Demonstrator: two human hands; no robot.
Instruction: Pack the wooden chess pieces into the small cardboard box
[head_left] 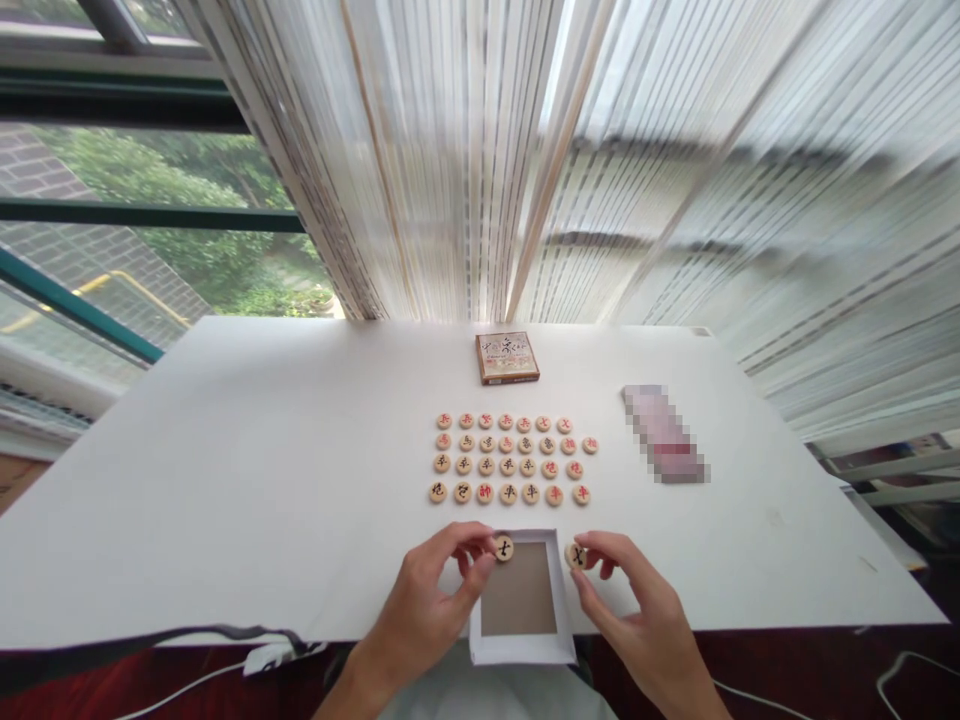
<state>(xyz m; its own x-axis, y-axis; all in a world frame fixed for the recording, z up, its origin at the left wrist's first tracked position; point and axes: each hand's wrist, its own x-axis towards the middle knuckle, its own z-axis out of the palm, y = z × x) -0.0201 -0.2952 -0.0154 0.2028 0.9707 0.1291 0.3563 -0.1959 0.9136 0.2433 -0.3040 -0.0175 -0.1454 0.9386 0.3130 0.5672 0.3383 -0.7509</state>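
Note:
Between the thumb and fingers of my left hand [442, 585] is a round wooden Chinese chess piece [504, 547] with a black character, held over the upper left corner of a shallow white box [566, 600]. My right hand [634, 605] pinches another chess piece [576, 556], also marked in black, just off the box's right side. The box's brown bottom shows bare. Beyond it, several rows of chess pieces [486, 465] lie flat with red and black characters facing up.
A printed chess box lid [508, 358] lies behind the rows. To the right is a blurred pinkish rectangular item [664, 435]. The white table [247, 480] ends at a string curtain [465, 180] and window. A power strip [271, 657] with cables hangs near the front edge.

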